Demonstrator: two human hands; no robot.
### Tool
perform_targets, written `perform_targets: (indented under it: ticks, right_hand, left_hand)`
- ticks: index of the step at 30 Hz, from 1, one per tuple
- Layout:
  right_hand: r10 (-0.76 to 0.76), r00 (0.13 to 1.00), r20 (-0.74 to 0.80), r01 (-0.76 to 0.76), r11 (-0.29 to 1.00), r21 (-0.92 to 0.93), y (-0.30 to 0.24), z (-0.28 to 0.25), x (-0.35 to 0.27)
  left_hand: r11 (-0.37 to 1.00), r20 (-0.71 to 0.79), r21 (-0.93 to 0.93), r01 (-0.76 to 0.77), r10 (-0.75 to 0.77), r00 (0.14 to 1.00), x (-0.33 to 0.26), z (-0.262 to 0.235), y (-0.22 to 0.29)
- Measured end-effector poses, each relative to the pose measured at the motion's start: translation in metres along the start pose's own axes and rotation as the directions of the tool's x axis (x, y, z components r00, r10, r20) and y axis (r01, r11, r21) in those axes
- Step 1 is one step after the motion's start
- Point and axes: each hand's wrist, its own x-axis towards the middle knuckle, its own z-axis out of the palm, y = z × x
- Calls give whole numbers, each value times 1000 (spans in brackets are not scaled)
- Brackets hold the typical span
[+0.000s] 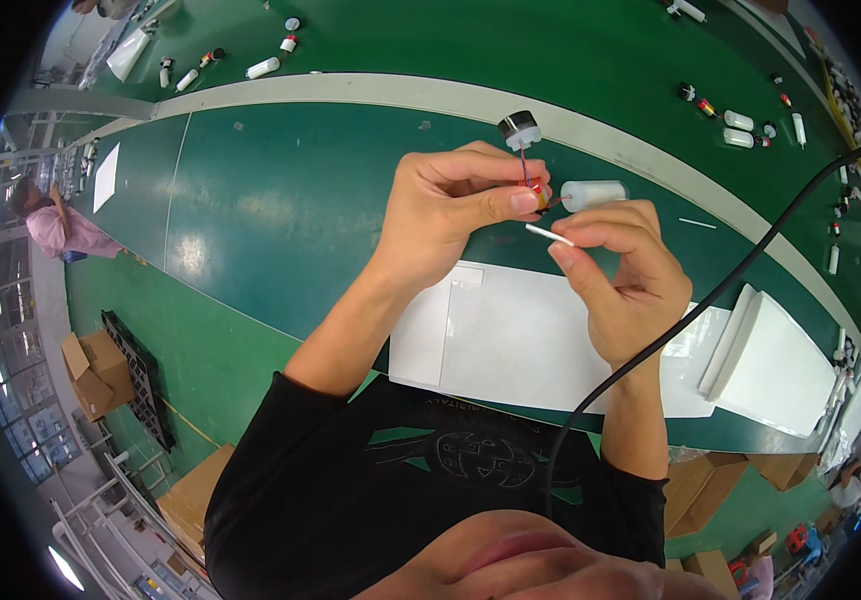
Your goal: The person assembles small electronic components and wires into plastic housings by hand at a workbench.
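Both hands up over the green desk (pixel 280 200), working a small wired part.

Left hand (pixel 450 205) closed, thumb and fingers pinching a small red part (pixel 539 193) with thin red wires running up to a round silver-and-black motor (pixel 519 129) just above the hand. Right hand (pixel 622 280) closed around a thin white stick (pixel 548 234), held just below the red part; a white cylinder (pixel 592 194) sits right of the red part, touching the right hand's fingers. White sheets (pixel 510 340) lie on the desk below the hands. Black cable (pixel 710 295) crosses right of the right hand. More white cylinders (pixel 738 130) lie scattered on the desk well above the hands.
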Motion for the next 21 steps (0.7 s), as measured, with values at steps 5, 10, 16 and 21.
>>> perform_targets:
  ticks: [5, 10, 16, 21]
  right_hand:
    - [-102, 995, 5, 100, 961, -259, -3, 3, 1]
    - [-93, 996, -6, 88, 960, -265, -6, 7, 0]
    - [16, 997, -76, -26, 991, -133, -1, 8, -3]
    - [134, 988, -72, -131, 990, 43, 5, 4, -3]
  left_hand:
    - [985, 46, -167, 45, -38, 998, -2, -2, -4]
    - [990, 78, -141, 10, 1, 997, -8, -3, -5]
    - [992, 95, -127, -4, 16, 995, -11, 2, -1]
    - [993, 76, -13, 116, -115, 990, -7, 4, 6]
